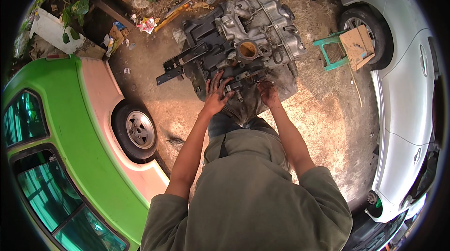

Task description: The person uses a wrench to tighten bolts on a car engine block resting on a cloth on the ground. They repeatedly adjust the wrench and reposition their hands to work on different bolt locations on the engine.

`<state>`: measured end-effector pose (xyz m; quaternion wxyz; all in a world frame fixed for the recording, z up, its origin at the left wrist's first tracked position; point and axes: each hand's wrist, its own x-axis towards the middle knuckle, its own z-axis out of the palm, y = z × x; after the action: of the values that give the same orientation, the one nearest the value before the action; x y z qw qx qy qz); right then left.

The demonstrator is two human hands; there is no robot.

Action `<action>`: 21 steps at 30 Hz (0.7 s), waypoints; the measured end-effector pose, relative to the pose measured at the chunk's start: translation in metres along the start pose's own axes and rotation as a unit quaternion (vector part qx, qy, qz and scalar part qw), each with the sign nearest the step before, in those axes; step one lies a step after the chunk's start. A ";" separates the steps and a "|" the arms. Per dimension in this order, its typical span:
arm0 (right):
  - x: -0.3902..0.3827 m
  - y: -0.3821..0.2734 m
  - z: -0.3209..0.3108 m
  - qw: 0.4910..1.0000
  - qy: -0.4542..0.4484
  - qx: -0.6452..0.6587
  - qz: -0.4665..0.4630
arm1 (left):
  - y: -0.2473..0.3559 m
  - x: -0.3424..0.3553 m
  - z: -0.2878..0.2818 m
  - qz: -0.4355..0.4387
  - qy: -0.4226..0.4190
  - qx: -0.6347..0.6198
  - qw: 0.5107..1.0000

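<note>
A greasy car engine (255, 28) stands in front of me, with silver metal castings on top and black parts at its left. A round throttle opening (247, 49) with a brownish inside faces up. My left hand (216, 93) rests with spread, blackened fingers on the engine's near left side, beside a small metal fitting (239, 92). At the near edge, my right hand (268, 93) has its fingers drawn together against the engine; what they pinch, if anything, is too small to make out. Dark metal brackets (180, 62) stick out to the left.
A green and pink car (61, 110) stands at my left, a silver car (403, 106) at my right. A small green stool (332, 47) with a cardboard piece (357, 47) leaning on it is near the silver car's wheel. Litter and planks lie along the far edge.
</note>
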<state>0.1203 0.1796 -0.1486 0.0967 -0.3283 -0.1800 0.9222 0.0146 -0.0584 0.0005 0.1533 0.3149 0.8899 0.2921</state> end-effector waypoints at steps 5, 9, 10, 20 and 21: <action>0.004 0.008 -0.005 0.998 -0.012 0.056 0.013 | 0.000 0.000 0.001 0.004 0.005 0.000 1.000; 0.012 0.012 -0.018 0.999 0.008 0.048 0.024 | 0.001 0.000 0.000 -0.002 -0.003 0.001 1.000; 0.015 0.013 -0.020 0.997 -0.037 0.060 0.030 | 0.001 0.001 0.000 0.005 0.004 -0.002 1.000; -0.023 0.012 0.015 0.981 -0.131 0.032 -0.136 | -0.002 -0.001 0.003 0.009 0.012 -0.002 1.000; -0.029 0.009 0.024 0.974 -0.145 0.001 -0.174 | -0.002 0.000 0.003 0.007 0.008 -0.003 1.000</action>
<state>0.1268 0.1563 -0.1178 0.2294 -0.1549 -0.2452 0.9291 0.0149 -0.0587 -0.0029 0.1451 0.3179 0.8881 0.2985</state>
